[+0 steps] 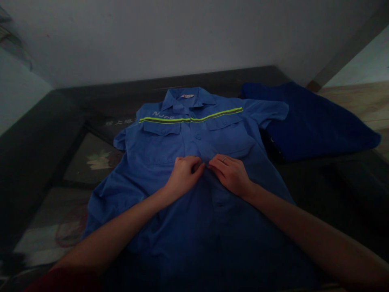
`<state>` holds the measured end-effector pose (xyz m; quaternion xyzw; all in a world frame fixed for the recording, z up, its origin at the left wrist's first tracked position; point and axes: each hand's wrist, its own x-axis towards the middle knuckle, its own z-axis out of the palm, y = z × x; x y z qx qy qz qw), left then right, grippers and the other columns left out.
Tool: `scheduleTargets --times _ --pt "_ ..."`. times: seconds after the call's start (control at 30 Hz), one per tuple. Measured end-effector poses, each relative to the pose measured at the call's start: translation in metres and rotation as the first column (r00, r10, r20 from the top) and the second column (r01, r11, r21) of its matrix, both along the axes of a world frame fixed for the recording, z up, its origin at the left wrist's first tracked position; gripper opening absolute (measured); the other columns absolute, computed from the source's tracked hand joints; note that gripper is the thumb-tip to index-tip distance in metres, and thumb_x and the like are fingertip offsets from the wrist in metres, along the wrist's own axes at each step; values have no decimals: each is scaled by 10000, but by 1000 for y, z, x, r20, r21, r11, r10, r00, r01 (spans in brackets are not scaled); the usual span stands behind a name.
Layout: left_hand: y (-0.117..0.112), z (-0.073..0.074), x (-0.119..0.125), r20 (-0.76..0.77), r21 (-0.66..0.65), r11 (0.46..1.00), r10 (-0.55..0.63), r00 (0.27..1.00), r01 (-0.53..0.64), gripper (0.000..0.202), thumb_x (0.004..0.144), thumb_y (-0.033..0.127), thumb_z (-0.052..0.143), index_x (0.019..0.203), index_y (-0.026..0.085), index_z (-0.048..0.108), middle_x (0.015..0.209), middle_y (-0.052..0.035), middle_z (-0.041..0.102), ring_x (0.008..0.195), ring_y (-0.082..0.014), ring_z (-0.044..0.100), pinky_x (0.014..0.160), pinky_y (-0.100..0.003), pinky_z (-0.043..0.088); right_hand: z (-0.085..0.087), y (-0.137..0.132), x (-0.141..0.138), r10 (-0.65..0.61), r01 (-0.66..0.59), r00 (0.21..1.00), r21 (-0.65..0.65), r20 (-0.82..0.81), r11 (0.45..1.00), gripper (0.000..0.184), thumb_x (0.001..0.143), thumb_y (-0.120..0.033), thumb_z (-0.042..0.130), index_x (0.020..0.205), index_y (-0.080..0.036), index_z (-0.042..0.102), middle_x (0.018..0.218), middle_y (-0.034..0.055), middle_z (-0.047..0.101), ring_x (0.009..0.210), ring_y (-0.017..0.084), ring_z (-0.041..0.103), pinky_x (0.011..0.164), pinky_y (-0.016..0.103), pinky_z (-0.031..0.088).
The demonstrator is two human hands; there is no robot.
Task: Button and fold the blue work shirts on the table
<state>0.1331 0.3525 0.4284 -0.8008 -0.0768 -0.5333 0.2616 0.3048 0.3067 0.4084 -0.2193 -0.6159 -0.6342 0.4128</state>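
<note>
A blue short-sleeved work shirt [170, 150] with a yellow reflective stripe across the chest lies flat, front up, on a dark table [51, 134]. My left hand [184, 175] and my right hand [230, 173] meet at the middle of the shirt's button placket, just below the chest pockets. Both hands have their fingers curled and pinched on the shirt's front edge. A ring shows on my right hand. Whatever small part the fingertips hold is hidden between them.
A darker blue folded garment [313, 121] lies to the right of the shirt, touching its sleeve. A white wall [182, 36] stands behind the table. Light wooden flooring [367, 101] shows at the far right. Patterned patches show on the table at the left.
</note>
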Motion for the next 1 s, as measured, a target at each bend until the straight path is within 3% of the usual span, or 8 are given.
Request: scheduleTargets --times 0.2,0.37,0.6,0.83,1.0 --pt "4 1 -1 10 42 999 11 1000 -11 270 875 235 478 614 166 479 610 34 513 613 -121 474 658 -285 294 2 3 2 189 -198 979 -151 -74 969 124 916 -215 505 833 -187 593 801 32 607 758 150 579 703 254 442" --pt "10 1 0 26 52 998 17 1000 -19 196 868 256 506 697 167 541 632 39 546 639 -127 508 721 -312 312 4 1 1 274 -302 950 -215 -148 929 96 886 -184 544 793 -189 568 777 16 590 726 139 560 681 252 423" --pt "12 1 1 25 58 998 6 1000 -7 172 868 271 522 738 169 569 673 31 579 657 -131 525 734 -323 316 7 -3 -2 357 -441 889 -320 -289 839 110 842 -229 602 751 -183 559 682 -12 559 620 119 519 591 239 390" --pt "4 3 1 -15 -80 990 -114 993 112 128 810 244 590 715 163 563 642 31 563 607 -115 498 602 -258 318 11 -2 0 399 -561 816 -408 -418 720 140 832 -300 584 769 -178 558 675 -15 552 618 117 516 600 246 395" --pt "6 2 1 -30 -28 997 -78 996 78 125 801 230 596 703 167 549 644 35 560 610 -111 496 627 -265 325 13 -2 2 398 -579 808 -458 -435 675 160 828 -320 576 759 -179 545 662 -17 533 603 111 499 582 241 385"
